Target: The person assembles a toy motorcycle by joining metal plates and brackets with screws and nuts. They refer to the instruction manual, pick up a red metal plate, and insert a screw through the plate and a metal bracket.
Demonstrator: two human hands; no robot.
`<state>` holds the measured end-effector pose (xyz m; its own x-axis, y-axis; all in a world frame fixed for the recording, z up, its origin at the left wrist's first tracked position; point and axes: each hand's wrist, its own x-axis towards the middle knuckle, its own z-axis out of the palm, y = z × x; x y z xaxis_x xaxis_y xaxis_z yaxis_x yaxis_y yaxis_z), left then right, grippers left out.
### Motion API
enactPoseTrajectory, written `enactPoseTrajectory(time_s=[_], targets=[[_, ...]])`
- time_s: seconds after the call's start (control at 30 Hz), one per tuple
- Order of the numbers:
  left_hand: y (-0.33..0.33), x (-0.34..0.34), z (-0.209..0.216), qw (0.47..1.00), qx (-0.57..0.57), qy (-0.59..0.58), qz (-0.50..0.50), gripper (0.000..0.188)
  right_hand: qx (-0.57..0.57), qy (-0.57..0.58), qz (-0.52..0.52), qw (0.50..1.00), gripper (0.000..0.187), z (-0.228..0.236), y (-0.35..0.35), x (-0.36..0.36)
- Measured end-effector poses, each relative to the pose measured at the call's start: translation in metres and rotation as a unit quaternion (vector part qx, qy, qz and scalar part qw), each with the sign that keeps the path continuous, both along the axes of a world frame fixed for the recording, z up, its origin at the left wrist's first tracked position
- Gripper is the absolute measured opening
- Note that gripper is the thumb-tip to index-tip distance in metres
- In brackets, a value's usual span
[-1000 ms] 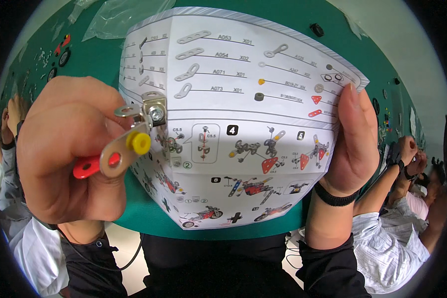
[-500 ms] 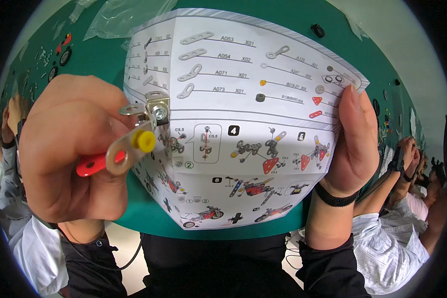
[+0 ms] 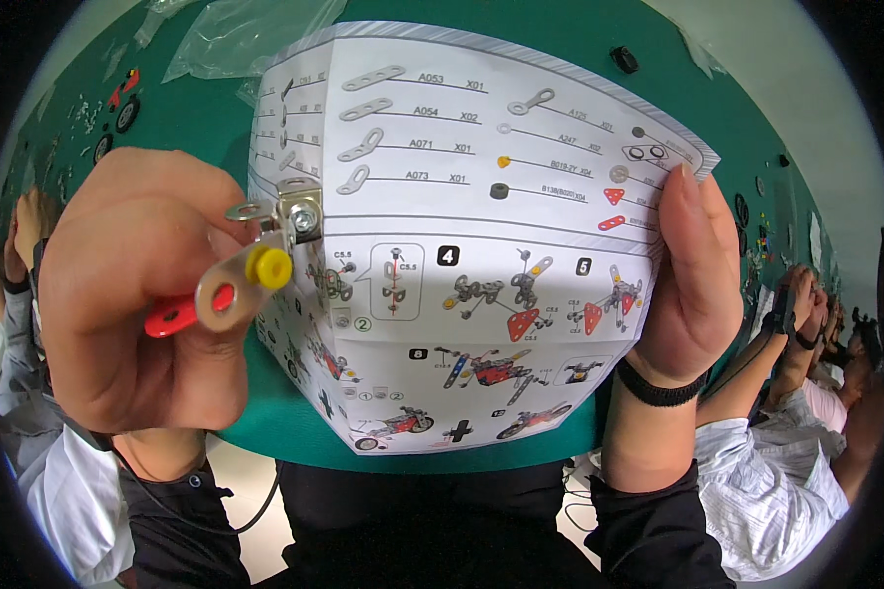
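Observation:
My left hand (image 3: 138, 294) is closed on a small metal model assembly (image 3: 234, 275), held up in front of the paper's left part. The assembly has a bent silver bracket with a screw (image 3: 304, 218), a yellow round piece (image 3: 269, 267) and a red strip (image 3: 170, 316) partly behind the silver strip. My fingers hide the rest of it. With the thumb in front, my right hand (image 3: 697, 275) grips the right edge of a creased white instruction sheet (image 3: 393, 224). Printed on the sheet are grey part drawings above and numbered assembly pictures below.
On the green table (image 3: 521, 18) lie a clear plastic bag (image 3: 255, 44), a black tyre (image 3: 624, 59) and, far left, black wheels (image 3: 127, 113) beside red parts. Other people's hands (image 3: 803, 293) and arms are at both sides.
The instruction sheet and my right hand have shifted slightly left. My left hand and the assembly have also moved a little left; both grips are unchanged.

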<state>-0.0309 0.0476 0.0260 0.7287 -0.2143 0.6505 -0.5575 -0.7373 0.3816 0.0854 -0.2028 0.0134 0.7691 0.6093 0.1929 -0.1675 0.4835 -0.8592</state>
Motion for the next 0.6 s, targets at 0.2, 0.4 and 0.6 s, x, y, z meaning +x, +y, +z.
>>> enactPoseTrajectory(time_s=[0.2,0.4,0.6], targets=[[-0.001,0.001,-0.005,1.000,-0.014,-0.020,-0.001,0.029,-0.048,-0.024,-0.012,0.999,0.039,0.003,-0.003,0.001],[-0.004,0.000,0.002,0.999,0.011,-0.018,0.041,0.030,-0.061,-0.023,-0.026,0.998,0.040,0.002,-0.006,0.003],[-0.007,0.002,0.003,0.995,0.021,0.011,0.097,0.030,-0.067,0.001,-0.088,0.994,0.035,0.000,-0.008,0.007]])
